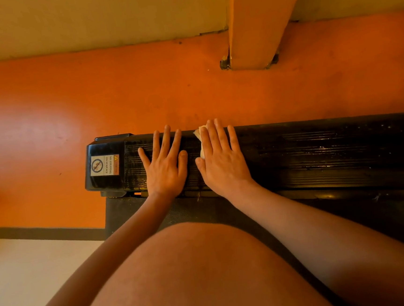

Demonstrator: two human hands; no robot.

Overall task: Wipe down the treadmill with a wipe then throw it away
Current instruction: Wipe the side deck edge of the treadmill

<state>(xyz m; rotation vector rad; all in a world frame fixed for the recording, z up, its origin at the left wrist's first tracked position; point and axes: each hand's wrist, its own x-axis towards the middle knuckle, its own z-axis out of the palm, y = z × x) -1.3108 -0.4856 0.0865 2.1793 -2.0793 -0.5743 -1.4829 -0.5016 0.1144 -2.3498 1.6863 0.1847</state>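
Knee point(194, 275): bare, filling the foreground, below our left hand point(165, 165) and right hand point(221, 158).
Left hand: released, fingers straight and spread, flat on the treadmill's side rail point(318, 152), holding nothing.
Right hand: just beside the left, fingers straight, pressing the wipe point(201, 138) onto the rail without curling round it.
Wipe: mostly hidden under our right hand; a pale edge shows on its thumb side.
End cap point(104, 166): just left of our left hand.
Handling: we judge the wipe thin, limp, damp and light, and likely to bunch. We'd pinch a gathered fold at that exposed edge to lift it.
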